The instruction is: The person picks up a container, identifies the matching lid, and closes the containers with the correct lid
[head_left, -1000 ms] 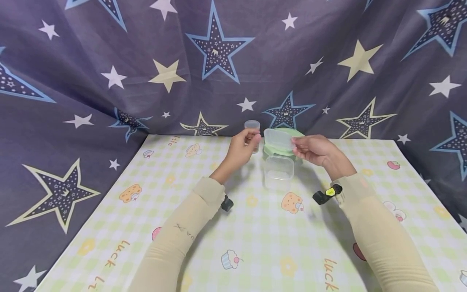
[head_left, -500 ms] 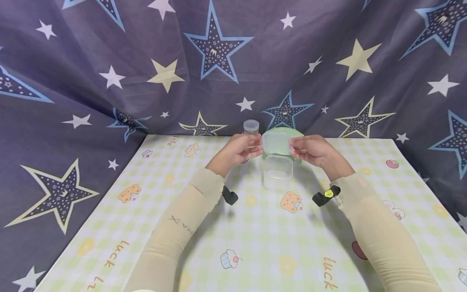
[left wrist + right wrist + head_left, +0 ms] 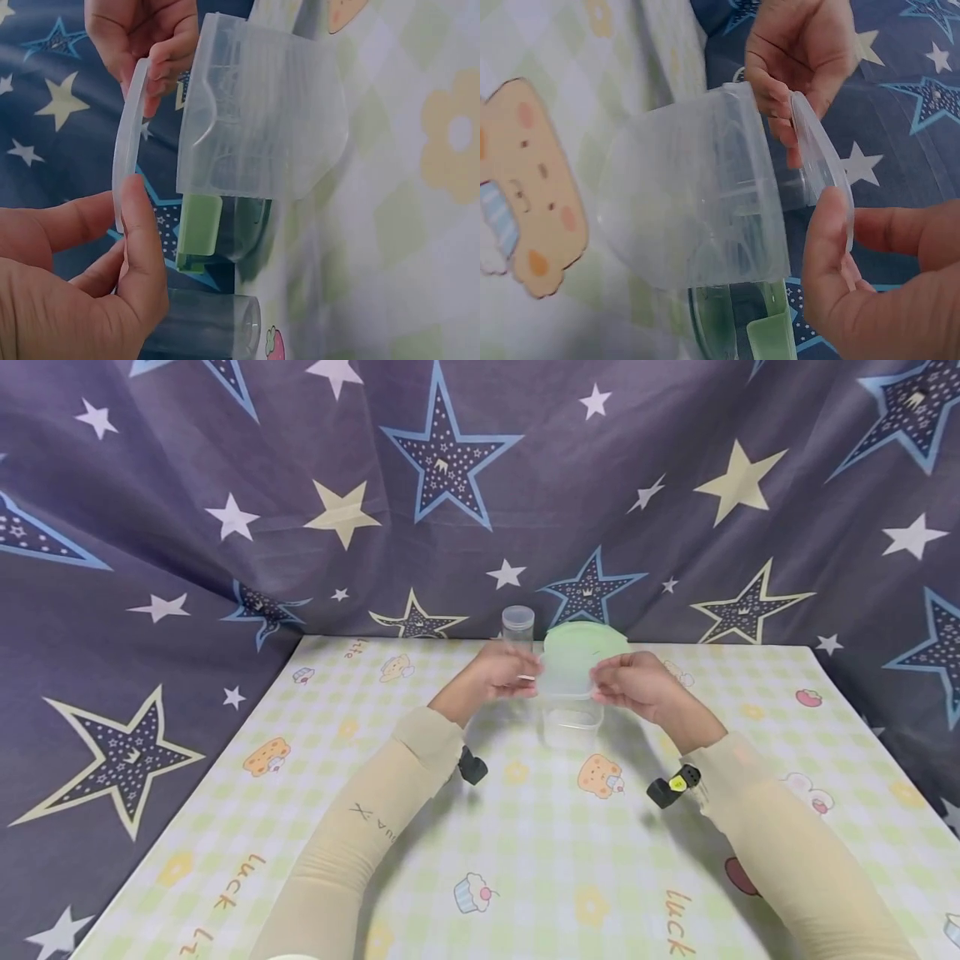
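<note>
Both hands pinch a translucent rectangular lid (image 3: 567, 674) by its opposite edges, the left hand (image 3: 501, 670) on one side and the right hand (image 3: 637, 683) on the other. In the wrist views the lid (image 3: 130, 146) is apart from the rim of a clear plastic container (image 3: 259, 112), which stands on the table right below it. The same container (image 3: 573, 727) is partly covered by the lid in the head view. Thumb and fingers of the right hand (image 3: 900, 277) lie on either face of the lid.
Behind the container stands a box with a green lid (image 3: 588, 637). A clear cylindrical jar (image 3: 517, 625) with a cap stands behind the left hand. The checked tablecloth (image 3: 420, 893) runs back to a star-patterned curtain (image 3: 300, 460).
The left hand has moved from beside the jar to the lid's left edge and now pinches it. The lid has come down and nearer, over the clear container.
</note>
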Demonstrator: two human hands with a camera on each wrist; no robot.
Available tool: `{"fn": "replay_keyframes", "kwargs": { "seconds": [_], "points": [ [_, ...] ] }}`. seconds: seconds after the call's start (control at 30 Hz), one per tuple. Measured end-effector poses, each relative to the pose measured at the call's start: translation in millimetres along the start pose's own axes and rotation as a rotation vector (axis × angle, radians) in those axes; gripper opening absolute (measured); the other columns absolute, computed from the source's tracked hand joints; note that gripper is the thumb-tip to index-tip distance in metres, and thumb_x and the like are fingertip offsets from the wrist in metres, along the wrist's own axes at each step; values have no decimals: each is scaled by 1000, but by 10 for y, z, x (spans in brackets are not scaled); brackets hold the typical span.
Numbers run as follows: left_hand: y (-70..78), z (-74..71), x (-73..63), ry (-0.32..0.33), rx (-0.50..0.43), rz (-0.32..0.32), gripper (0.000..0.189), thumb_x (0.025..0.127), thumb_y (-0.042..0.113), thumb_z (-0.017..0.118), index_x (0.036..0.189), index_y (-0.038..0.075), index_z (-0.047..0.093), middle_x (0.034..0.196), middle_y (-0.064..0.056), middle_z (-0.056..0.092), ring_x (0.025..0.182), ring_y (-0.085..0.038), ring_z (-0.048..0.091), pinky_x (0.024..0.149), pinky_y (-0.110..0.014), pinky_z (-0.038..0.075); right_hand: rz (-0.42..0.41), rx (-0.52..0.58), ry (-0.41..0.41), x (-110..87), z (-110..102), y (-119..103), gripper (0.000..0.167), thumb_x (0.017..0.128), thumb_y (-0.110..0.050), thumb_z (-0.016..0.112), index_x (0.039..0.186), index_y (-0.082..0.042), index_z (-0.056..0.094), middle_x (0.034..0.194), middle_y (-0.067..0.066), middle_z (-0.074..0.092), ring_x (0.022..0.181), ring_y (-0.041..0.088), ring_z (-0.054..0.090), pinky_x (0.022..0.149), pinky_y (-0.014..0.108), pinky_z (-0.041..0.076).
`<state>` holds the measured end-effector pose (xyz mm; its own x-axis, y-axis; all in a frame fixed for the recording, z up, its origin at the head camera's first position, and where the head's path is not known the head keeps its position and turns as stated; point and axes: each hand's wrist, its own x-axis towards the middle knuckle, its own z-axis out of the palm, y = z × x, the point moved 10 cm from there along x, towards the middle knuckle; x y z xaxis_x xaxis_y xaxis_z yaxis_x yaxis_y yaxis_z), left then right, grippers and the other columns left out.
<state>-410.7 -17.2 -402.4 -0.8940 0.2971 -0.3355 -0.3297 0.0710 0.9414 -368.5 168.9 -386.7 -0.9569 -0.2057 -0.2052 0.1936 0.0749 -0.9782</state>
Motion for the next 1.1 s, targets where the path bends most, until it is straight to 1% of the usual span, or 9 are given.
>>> {"fn": "replay_keyframes", "kwargs": {
  "seconds": [0.1, 0.23, 0.3, 0.4, 0.5, 0.67, 0.83, 0.97, 1.1],
  "points": [
    [-11, 23, -1, 6, 32, 1, 28, 94, -5, 67, 122, -6, 66, 97, -8, 64, 69, -17, 65, 65, -26, 63, -4, -65, 28, -49, -13, 18, 25, 102, 1, 54, 122, 15, 52, 93, 5, 63, 75, 9, 65, 79, 22, 61],
    [-54, 60, -1, 19, 88, -7, 28, 94, -4, 68, 122, -6, 66, 95, -8, 65, 65, -17, 64, 67, -28, 63, 7, -107, 70, -92, -53, 63, 27, 101, 1, 58, 123, 16, 52, 92, 4, 66, 72, 8, 66, 76, 22, 61],
    [-88, 79, 3, 24, 116, -14, 28, 94, -4, 68, 122, -7, 66, 94, -8, 64, 65, -17, 63, 67, -29, 63, 14, -115, 87, -104, -72, 91, 33, 100, 0, 60, 128, 15, 49, 90, 5, 67, 70, 9, 66, 74, 23, 62],
    [-135, 101, 2, 31, 150, -22, 27, 95, -3, 69, 122, -8, 65, 93, -8, 63, 65, -18, 64, 66, -28, 63, 12, -111, 93, -123, -82, 118, 47, 99, 0, 62, 141, 11, 42, 91, 7, 66, 69, 9, 66, 73, 24, 62],
    [-170, 129, -6, 23, 175, -30, 27, 94, -4, 69, 120, -9, 65, 92, -8, 62, 64, -18, 64, 64, -27, 63, 5, -110, 90, -144, -89, 131, 54, 98, 1, 62, 147, 8, 40, 91, 7, 67, 68, 9, 66, 72, 24, 62],
    [-176, 157, -50, 20, 198, -37, 26, 93, -5, 70, 119, -10, 67, 93, -9, 63, 63, -17, 64, 62, -26, 62, 1, -135, 69, -175, -90, 140, 48, 98, 1, 62, 143, 9, 46, 88, 6, 68, 67, 8, 65, 70, 24, 62],
    [-160, 182, -99, 21, 212, -41, 27, 93, -4, 70, 119, -10, 67, 94, -9, 63, 64, -18, 64, 63, -27, 63, -2, -165, 62, -197, -89, 135, 48, 97, 1, 64, 141, 10, 48, 86, 7, 67, 67, 10, 66, 69, 25, 62],
    [-168, 212, -124, 7, 214, -47, 30, 94, -4, 70, 122, -10, 66, 98, -11, 64, 65, -19, 65, 65, -29, 63, 13, -197, 53, -217, -96, 155, 48, 97, 1, 64, 140, 10, 48, 89, 8, 67, 69, 12, 67, 71, 26, 62],
    [-159, 222, -132, 11, 223, -28, 31, 93, -3, 71, 123, -11, 65, 101, -12, 65, 65, -19, 65, 67, -30, 64, 27, -217, 45, -221, -109, 183, 47, 97, -1, 65, 140, 9, 48, 91, 9, 66, 71, 13, 68, 72, 27, 62]
  ]
}}
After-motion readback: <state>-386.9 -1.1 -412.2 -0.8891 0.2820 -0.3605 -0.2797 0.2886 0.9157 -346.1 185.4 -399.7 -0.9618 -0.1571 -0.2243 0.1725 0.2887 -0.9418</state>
